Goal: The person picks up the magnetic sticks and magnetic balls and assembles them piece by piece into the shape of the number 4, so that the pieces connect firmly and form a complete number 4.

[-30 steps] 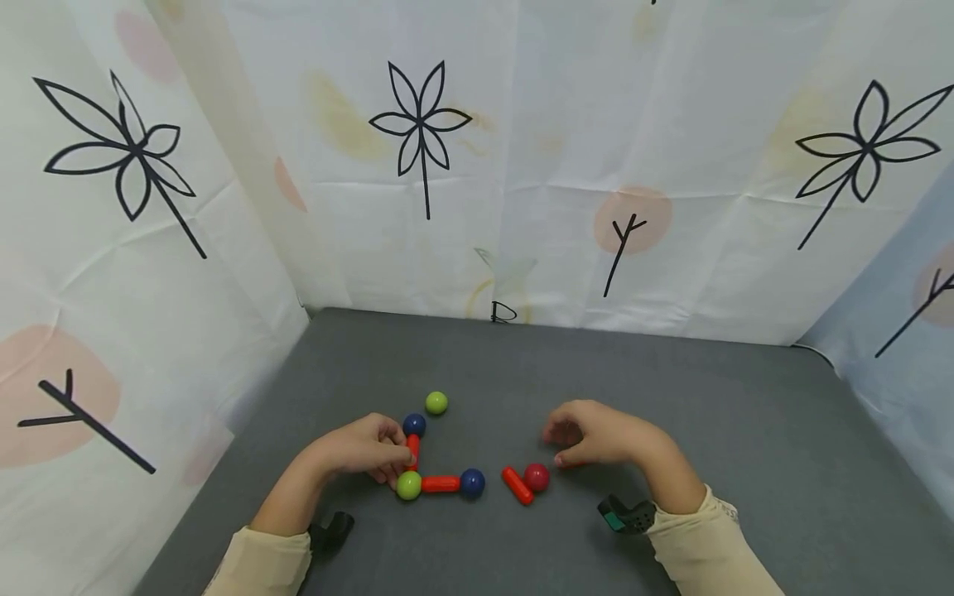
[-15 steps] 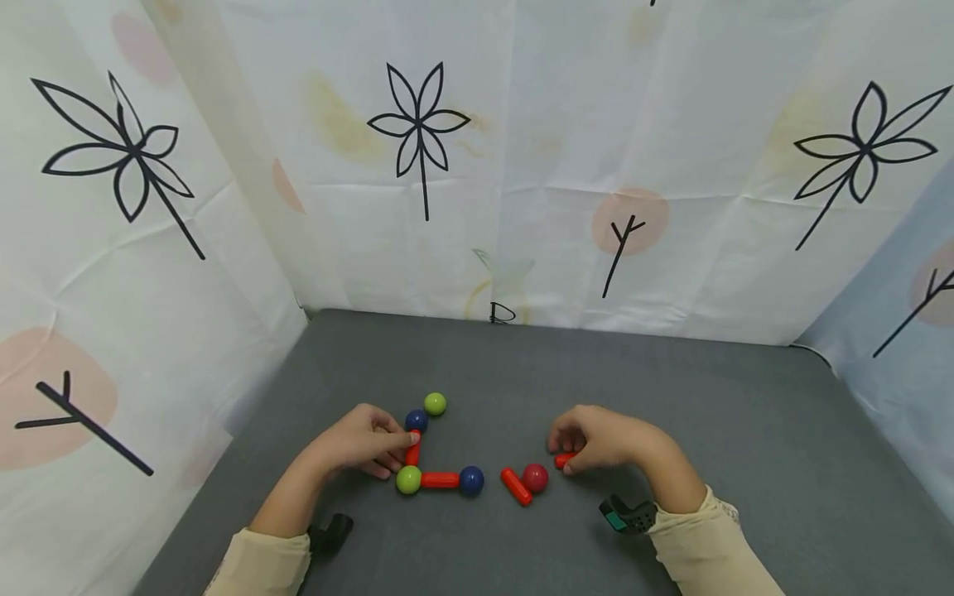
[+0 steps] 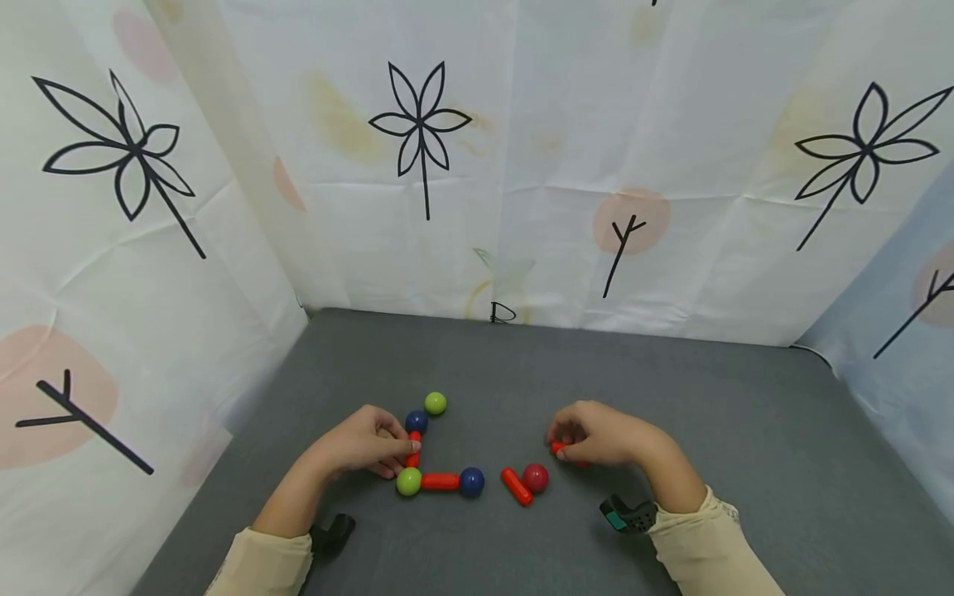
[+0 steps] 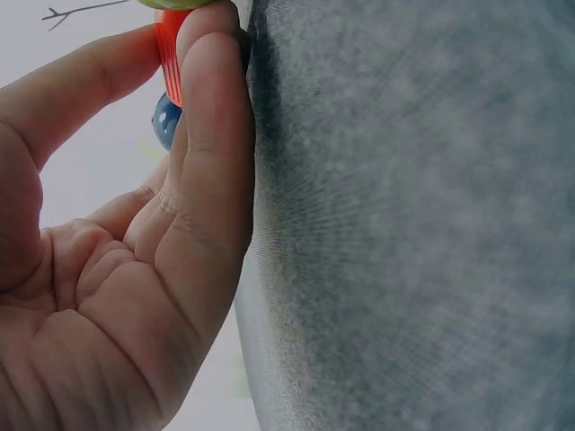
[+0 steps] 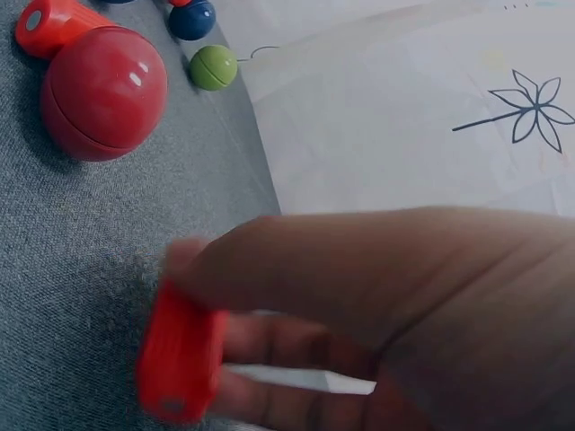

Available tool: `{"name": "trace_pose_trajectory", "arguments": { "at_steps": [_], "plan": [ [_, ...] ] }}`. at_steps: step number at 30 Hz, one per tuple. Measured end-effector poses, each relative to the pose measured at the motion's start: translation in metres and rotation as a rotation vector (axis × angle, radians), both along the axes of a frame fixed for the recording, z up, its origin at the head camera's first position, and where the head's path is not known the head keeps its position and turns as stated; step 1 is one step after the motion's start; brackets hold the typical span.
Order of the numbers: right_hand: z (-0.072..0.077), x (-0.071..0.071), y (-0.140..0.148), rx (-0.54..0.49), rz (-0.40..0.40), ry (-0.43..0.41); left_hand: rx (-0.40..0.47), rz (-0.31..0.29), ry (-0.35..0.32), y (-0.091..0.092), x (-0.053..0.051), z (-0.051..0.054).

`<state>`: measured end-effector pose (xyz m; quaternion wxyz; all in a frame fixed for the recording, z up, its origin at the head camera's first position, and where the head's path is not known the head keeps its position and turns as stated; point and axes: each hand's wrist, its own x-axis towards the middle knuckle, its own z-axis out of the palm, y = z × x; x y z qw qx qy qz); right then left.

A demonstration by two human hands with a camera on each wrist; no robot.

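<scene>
— Patterned white sheeting (image 3: 522, 165) rises beyond the far edge of the grey bench (image 3: 708, 414). Left hand (image 3: 363, 439), state?

— Pinching the far red rod (image 3: 413, 459), left of bench centre; it spans from the corner green ball (image 3: 408, 482) toward the far edge, to the far blue ball (image 3: 416, 421). Near red rod (image 3: 440, 481) runs toward the right edge, meeting the near blue ball (image 3: 472, 483).

— Right hand (image 3: 604, 434)?

— Grasping another red rod (image 5: 180, 359), on the right-edge side of the red ball (image 3: 535, 478); bench contact, cannot tell. Loose red rod (image 3: 517, 486): just beside that ball, left-edge side.
</scene>
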<state>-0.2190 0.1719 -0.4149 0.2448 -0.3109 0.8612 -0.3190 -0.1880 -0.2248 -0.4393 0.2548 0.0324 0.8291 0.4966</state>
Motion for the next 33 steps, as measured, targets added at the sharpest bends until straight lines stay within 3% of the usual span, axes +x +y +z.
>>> {"name": "trace_pose_trajectory", "arguments": {
  "at_steps": [8,12,19,26,33],
  "plan": [
    [-0.010,-0.003,-0.008,-0.138,-0.105,0.210,0.013,-0.004,-0.001,-0.002,0.001,0.003],
    [-0.014,-0.003,-0.018,-0.243,-0.155,0.239,0.024,0.013,-0.007,-0.002,0.000,0.003],
    [-0.024,0.002,-0.040,-0.388,-0.224,0.165,0.047,0.018,-0.012,-0.003,0.000,0.000],
    [-0.029,0.007,-0.062,-0.435,-0.223,0.045,0.059,0.008,-0.008,-0.001,0.001,-0.001],
    [-0.030,0.006,-0.085,-0.431,-0.257,-0.001,0.054,0.006,0.004,0.000,0.001,0.000]
  ]
}}
